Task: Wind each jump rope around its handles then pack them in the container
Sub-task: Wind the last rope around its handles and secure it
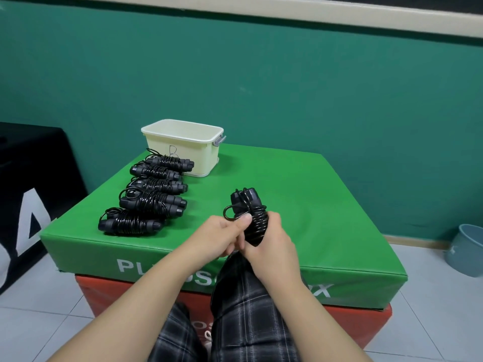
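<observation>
Five wound jump ropes [146, 194] lie in one row on the green worktop [326, 205], long axes crosswise, starting just in front of the single cream container [183, 147]. That container carries a handwritten "B". A sixth jump rope [252, 218], right of the row, points away from the person. Left grip [224, 237] pinches its cord; right grip [274, 241] is clamped around the bundle. Worktop lettering is partly hidden.

Head camera looks forward and down, close over the green mat [300, 194].
</observation>
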A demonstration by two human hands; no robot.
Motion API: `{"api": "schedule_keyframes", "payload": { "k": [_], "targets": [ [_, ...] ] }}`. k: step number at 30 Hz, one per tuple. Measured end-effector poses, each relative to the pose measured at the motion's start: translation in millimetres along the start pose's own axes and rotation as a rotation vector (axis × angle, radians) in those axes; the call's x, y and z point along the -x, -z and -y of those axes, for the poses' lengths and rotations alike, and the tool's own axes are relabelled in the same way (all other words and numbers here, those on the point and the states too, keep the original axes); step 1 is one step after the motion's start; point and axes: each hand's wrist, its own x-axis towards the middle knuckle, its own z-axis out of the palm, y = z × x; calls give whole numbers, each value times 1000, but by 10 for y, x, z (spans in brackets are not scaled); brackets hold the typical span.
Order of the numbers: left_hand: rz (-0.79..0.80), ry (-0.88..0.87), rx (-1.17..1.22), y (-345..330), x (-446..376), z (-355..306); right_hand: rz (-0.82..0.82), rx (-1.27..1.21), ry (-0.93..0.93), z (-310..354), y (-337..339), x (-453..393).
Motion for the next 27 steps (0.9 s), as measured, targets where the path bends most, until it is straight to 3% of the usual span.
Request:
{"api": "schedule_keyframes", "payload": {
  "k": [4,10,15,17,21,24,27],
  "targets": [
    [-61,23,-65,43,-77,23,-1,-26,31,-45,-3,2],
    [-117,-233,-61,63,-65,12,16,1,28,-30,1,-21],
    [-253,-400,-497,39,74,-60,26,81,27,72,-41,-126],
    [-281,-460,-560,86,76,-57,41,103,34,128,-54,-183],
    [-316,-494,-500,267,-95,76,75,103,52,183,-111,-311],
    [-397,-423,-293,402,-294,302,112,84,81,172,-218,-428],
    [-426,-350,-237,497,-462,449,157,104,123,132,-329,-556]
  ]
}}
